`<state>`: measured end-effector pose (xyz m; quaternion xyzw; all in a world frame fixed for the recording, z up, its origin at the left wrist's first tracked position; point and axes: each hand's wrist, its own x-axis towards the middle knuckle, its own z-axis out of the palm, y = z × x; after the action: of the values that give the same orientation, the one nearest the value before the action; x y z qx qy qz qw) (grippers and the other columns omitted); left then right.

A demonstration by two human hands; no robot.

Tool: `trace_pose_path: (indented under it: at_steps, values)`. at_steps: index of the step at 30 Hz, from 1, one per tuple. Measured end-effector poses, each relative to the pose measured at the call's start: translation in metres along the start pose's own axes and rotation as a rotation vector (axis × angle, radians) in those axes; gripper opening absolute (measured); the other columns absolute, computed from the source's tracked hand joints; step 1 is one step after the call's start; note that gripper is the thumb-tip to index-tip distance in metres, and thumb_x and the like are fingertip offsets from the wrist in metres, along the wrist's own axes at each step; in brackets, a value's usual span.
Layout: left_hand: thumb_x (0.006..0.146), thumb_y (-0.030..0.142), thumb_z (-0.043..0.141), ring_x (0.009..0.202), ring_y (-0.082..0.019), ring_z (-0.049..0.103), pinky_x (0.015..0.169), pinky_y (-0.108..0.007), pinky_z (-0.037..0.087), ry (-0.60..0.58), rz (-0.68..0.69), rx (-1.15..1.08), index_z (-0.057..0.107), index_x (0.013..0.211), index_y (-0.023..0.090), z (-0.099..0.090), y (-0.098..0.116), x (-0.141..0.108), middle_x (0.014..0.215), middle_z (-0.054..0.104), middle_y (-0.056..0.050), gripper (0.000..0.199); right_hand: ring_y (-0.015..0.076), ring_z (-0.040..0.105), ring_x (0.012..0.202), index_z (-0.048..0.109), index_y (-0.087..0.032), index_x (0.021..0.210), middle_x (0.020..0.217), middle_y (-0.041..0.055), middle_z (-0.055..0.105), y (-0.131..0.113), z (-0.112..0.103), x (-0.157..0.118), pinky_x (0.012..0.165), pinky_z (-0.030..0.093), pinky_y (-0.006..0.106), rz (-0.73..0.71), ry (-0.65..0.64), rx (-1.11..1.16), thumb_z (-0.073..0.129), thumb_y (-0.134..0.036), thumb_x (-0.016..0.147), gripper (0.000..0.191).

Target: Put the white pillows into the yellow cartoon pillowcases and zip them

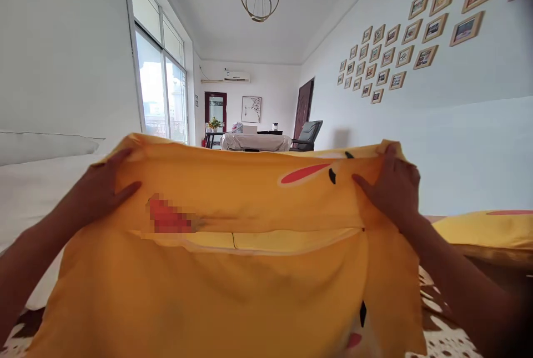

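An orange-yellow pillowcase (250, 194) with red and black printed shapes is stretched upright in front of me. Across its middle runs a slit-like opening, slightly gaping, with paler yellow cloth showing inside. My left hand (110, 186) grips the upper left corner, its thumb on the near face and its fingers partly hidden. At the upper right corner, my right hand (393, 186) is closed on the cloth, thumb on the near face. Between the two hands the top edge is pulled fairly straight. The lower part hangs down past the bottom of the view.
A yellow pillow (483, 230) lies at the right. White cushions (45, 191) are at the left. Brown-and-white patterned cloth (443, 313) shows beneath. Farther off stand a covered table (256, 141) and a black office chair (308, 135); a window (162, 86) is at the left.
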<state>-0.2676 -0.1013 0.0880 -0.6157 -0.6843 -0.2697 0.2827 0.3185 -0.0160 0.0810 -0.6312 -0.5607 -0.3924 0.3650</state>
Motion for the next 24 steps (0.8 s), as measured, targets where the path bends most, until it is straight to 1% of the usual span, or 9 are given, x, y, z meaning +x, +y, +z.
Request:
trace_pose_path:
  at_steps: [2,5,9,11,15,18,20,22,24]
  values:
    - [0.086,0.047,0.044,0.120,-0.032,0.044,0.097,-0.041,0.037,-0.093,0.013,0.006,0.014,0.145,0.016,0.027,0.006,0.000,0.130,0.050,-0.010,0.073,0.0329,0.038,0.125,0.001,-0.003,0.145,0.134,0.0247,0.044,-0.002,0.031,-0.013,0.107,0.018,0.041,-0.024,-0.041,-0.006,0.045,-0.049,0.088,0.085]
    - [0.088,0.042,0.041,0.124,-0.031,0.043,0.103,-0.042,0.030,-0.212,0.056,0.008,0.013,0.146,0.011,0.065,0.009,0.002,0.128,0.054,-0.013,0.071,0.0347,0.038,0.124,0.002,-0.003,0.145,0.134,0.0239,0.044,-0.007,0.080,-0.030,0.107,0.020,0.044,-0.044,-0.095,0.002,0.043,-0.048,0.087,0.084]
    - [0.092,0.041,0.034,0.132,-0.028,0.035,0.108,-0.041,0.023,-0.287,0.049,-0.026,0.011,0.146,0.008,0.117,0.008,0.012,0.143,0.040,-0.016,0.067,0.0362,0.039,0.123,-0.001,-0.003,0.145,0.134,0.0239,0.045,-0.017,0.146,-0.051,0.105,0.022,0.047,-0.045,-0.212,0.029,0.042,-0.048,0.085,0.087]
    - [0.092,0.041,0.032,0.134,-0.028,0.031,0.108,-0.042,0.023,-0.310,0.026,-0.043,0.010,0.146,0.008,0.147,0.006,0.018,0.146,0.035,-0.017,0.067,0.0361,0.040,0.122,0.000,-0.003,0.146,0.133,0.0237,0.046,-0.024,0.179,-0.062,0.104,0.023,0.047,-0.048,-0.263,0.026,0.041,-0.047,0.086,0.085]
    - [0.090,0.041,0.031,0.136,-0.030,0.029,0.107,-0.045,0.026,-0.392,-0.018,-0.053,0.006,0.146,0.009,0.215,0.003,0.023,0.147,0.033,-0.019,0.070,0.0354,0.043,0.120,0.002,-0.002,0.146,0.131,0.0236,0.049,-0.034,0.240,-0.090,0.104,0.025,0.046,-0.068,-0.340,0.007,0.041,-0.044,0.086,0.082]
    - [0.087,0.039,0.034,0.136,-0.032,0.031,0.107,-0.048,0.025,-0.437,-0.046,-0.070,0.009,0.146,0.010,0.264,0.004,0.019,0.148,0.034,-0.019,0.071,0.0351,0.043,0.121,0.002,-0.003,0.146,0.131,0.0228,0.049,-0.039,0.276,-0.113,0.104,0.026,0.046,-0.075,-0.394,0.014,0.042,-0.042,0.086,0.082]
    - [0.084,0.035,0.038,0.135,-0.034,0.033,0.106,-0.049,0.025,-0.464,-0.081,-0.109,0.014,0.146,0.011,0.292,0.006,0.014,0.144,0.039,-0.018,0.071,0.0349,0.042,0.123,0.002,-0.004,0.147,0.134,0.0224,0.047,-0.041,0.294,-0.126,0.105,0.026,0.047,-0.080,-0.424,0.031,0.043,-0.040,0.086,0.082]
    - [0.080,0.032,0.042,0.133,-0.035,0.035,0.105,-0.050,0.027,-0.482,-0.132,-0.152,0.020,0.144,0.013,0.312,0.007,0.009,0.141,0.043,-0.019,0.071,0.0341,0.041,0.125,0.004,-0.006,0.148,0.138,0.0216,0.045,-0.041,0.308,-0.134,0.106,0.026,0.047,-0.090,-0.454,0.066,0.043,-0.039,0.085,0.080]
    - [0.077,0.031,0.045,0.128,-0.034,0.043,0.101,-0.047,0.034,-0.476,-0.197,-0.187,0.021,0.143,0.014,0.322,0.005,0.007,0.138,0.047,-0.018,0.072,0.0330,0.045,0.124,0.004,-0.007,0.148,0.138,0.0217,0.045,-0.037,0.318,-0.138,0.103,0.031,0.047,-0.042,-0.506,0.128,0.043,-0.038,0.085,0.080]
